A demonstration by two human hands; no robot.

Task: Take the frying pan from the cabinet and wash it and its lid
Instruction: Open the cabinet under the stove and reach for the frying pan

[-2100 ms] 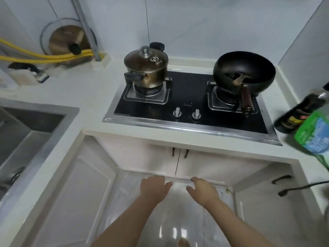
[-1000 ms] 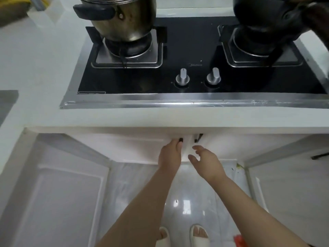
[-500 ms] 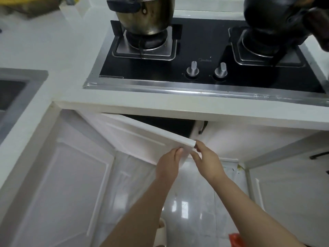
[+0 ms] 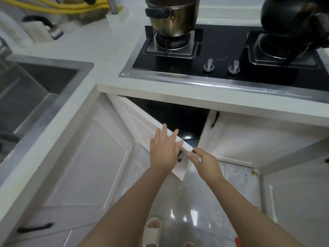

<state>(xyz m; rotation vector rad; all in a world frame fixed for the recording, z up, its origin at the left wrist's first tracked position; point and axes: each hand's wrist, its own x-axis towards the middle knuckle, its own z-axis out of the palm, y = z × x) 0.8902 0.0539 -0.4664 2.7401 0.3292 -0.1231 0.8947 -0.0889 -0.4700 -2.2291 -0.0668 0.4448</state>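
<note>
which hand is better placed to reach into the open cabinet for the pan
Probably the right hand: it only touches the free corner of the left door, beside the dark gap where something glossy shows. The left hand lies flat on the door's face.

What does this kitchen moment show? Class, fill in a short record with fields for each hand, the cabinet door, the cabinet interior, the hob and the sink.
left hand: left hand lies flat, fingers straight, on the white cabinet door
right hand: right hand pinches that door's free edge
door: partly open, swung outward
interior: dark; a glossy black rounded object shows, kind unclear
hob: black glass gas hob bearing a steel pot and a black wok
sink: steel sink at left
</note>
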